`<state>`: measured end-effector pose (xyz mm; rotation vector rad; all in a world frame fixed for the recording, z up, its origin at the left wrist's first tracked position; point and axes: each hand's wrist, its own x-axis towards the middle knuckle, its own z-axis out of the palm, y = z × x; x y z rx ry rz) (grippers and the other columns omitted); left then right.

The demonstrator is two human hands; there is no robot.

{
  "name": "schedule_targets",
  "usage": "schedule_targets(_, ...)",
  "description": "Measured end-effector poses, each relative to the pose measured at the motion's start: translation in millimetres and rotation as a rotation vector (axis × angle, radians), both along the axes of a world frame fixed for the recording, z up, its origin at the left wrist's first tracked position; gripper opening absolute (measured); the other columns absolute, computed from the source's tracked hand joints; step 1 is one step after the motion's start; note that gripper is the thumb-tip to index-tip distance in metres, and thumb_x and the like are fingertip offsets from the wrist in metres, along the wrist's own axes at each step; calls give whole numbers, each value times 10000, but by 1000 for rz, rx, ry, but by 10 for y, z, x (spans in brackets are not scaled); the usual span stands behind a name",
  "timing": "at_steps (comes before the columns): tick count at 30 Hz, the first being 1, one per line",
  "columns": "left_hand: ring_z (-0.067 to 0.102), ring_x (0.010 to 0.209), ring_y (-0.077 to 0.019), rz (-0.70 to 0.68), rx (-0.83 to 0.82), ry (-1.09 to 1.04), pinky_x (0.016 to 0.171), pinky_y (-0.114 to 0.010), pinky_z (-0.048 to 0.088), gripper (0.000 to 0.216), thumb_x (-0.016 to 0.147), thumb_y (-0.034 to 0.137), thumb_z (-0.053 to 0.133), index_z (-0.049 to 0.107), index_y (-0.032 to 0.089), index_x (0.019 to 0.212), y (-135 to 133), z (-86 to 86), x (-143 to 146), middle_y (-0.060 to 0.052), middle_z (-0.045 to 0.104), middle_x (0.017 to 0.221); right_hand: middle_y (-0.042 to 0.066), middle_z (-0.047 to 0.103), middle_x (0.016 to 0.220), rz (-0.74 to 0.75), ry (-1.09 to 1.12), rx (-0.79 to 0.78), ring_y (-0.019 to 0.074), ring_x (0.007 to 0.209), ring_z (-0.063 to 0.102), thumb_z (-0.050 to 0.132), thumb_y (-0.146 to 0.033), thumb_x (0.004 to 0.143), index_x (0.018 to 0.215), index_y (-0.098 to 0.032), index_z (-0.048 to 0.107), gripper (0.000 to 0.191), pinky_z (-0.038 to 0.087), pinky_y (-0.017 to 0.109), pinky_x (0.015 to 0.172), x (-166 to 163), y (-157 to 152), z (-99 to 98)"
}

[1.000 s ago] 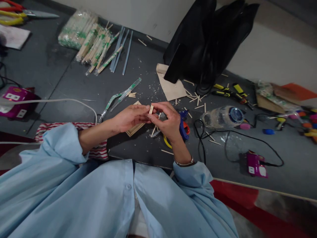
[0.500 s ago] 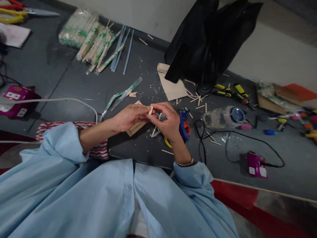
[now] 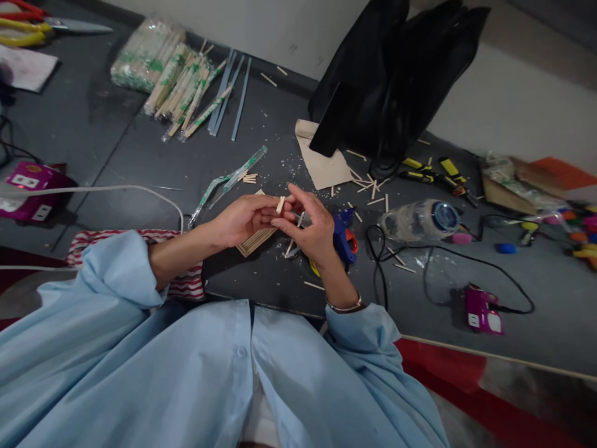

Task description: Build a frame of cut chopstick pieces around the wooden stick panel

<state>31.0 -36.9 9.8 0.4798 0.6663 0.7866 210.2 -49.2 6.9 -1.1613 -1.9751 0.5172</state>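
Observation:
My left hand (image 3: 245, 219) is closed, pinching a short pale piece of wooden stick (image 3: 280, 205) at its fingertips. My right hand (image 3: 313, 229) is beside it with thumb and forefinger spread; no object shows between them, and its other fingers are partly hidden. Beneath my left hand lies a small flat piece of sticks laid side by side (image 3: 254, 242), partly covered by the hand. Just right of my right hand is a blue glue gun (image 3: 346, 239). Several short stick pieces (image 3: 250, 178) lie beyond my left hand.
Wrapped chopsticks (image 3: 186, 93) and blue-grey strips (image 3: 241, 99) lie at the back left. A black bag (image 3: 373, 81) stands behind a beige paper piece (image 3: 326, 163). To the right are a clear bottle (image 3: 410, 221), yellow-black cutters (image 3: 420, 171) and a cable leading to a purple box (image 3: 482, 311).
My right thumb and forefinger have come off the small stick piece and spread apart. The piece stays at my left fingertips.

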Motion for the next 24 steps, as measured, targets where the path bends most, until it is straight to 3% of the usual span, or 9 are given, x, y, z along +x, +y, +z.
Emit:
schedule_targets(6,718,762,-152,7,13,-73,823,-294,540,153,873,181,635,761,122,809,-22,2,6,-80,769,802,42,715,1126,5,21,41,211,1018,675,714,-341,875,1166,-286,696,297,564,398,922,-4,-10,9)
schedule_targets(11,731,766,-153,-2,37,-66,813,-292,567,121,871,230,705,746,118,855,-32,-23,-2,-76,770,820,47,716,1120,-1,18,43,210,1016,679,718,-335,872,1164,-277,698,298,569,391,914,3,-11,7)
schedule_targets(17,723,679,-134,42,159,77,736,-268,583,245,834,334,782,697,110,887,-31,-33,-10,-55,752,776,27,725,1039,-46,104,14,170,903,684,693,-348,897,1048,-270,735,174,578,342,824,-19,-4,34)
schedule_targets(24,716,661,-127,56,245,138,709,-260,580,387,954,477,602,696,102,934,-22,45,-12,-95,764,827,13,720,956,-56,226,41,160,877,671,684,-263,890,959,-261,736,86,563,329,782,-26,-2,63)
